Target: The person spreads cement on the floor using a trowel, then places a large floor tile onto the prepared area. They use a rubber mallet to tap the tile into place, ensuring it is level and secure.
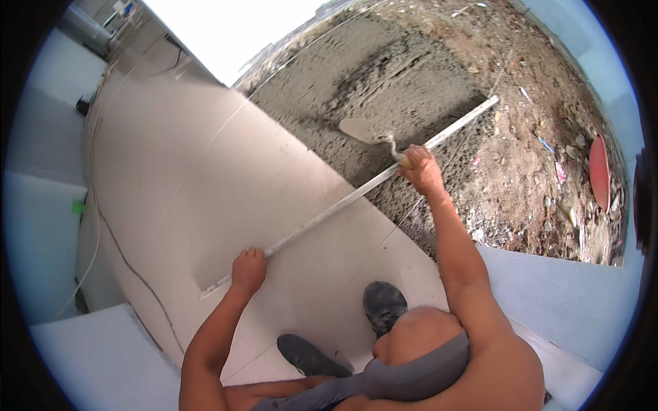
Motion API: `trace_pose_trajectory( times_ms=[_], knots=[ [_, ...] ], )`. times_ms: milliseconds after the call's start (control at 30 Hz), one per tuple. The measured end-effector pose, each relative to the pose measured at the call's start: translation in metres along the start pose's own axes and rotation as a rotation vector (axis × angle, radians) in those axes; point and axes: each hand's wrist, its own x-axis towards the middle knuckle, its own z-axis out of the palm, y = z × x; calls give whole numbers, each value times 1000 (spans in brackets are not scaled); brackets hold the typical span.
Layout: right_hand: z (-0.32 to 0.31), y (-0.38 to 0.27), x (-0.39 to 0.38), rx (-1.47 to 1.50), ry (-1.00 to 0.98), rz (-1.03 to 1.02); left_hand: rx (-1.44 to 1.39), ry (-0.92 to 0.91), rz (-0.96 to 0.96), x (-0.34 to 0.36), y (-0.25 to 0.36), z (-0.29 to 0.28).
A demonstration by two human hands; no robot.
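Note:
A long pale straightedge (329, 211) lies diagonally, from the tiled floor (199, 157) across to the bed of wet grey mortar (425, 75). My left hand (248, 269) is closed around its near-left part. Farther along, my right hand (421, 169) is closed on the handle of a trowel (360, 129) and rests against the straightedge; whether its fingers also grip the bar is hidden. The trowel's blade, smeared with mortar, points left over the bed.
A thin string (178, 188) runs over the tiles. Rubble-strewn dirt (534, 157) with a red oval object (599, 173) lies to the right. Cables (123, 253) trail along the left wall. My dark shoes (384, 307) stand on the tiles.

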Motion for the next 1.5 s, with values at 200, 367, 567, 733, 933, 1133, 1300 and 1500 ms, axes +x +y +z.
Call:
trace_pose_trajectory(
  times_ms=[200, 367, 567, 733, 933, 1133, 1300, 1500],
  knots=[
    [18, -18, 25, 10, 70, -94, 62, 12, -73, -7, -8, 5],
    [30, -18, 69, 8, 106, -120, 121, -9, -137, 13, -7, 4],
    [50, -29, 127, -17, 50, -165, 102, 40, -204, 34, -26, -2],
    [32, -43, 132, 15, 137, -259, -19, 51, -210, 44, -28, -20],
    [-59, -131, 175, 101, 343, -546, -44, 370, -91, 96, -29, -120],
    [-120, -181, 201, 486, 338, -461, -294, 424, -270, 141, -60, -206],
    [-187, -138, 163, 935, 266, -165, -327, 386, -360, 123, -61, -285],
    [-130, -87, 95, 560, -2, 478, -307, 454, -446, 82, -63, -318]
  ],
)
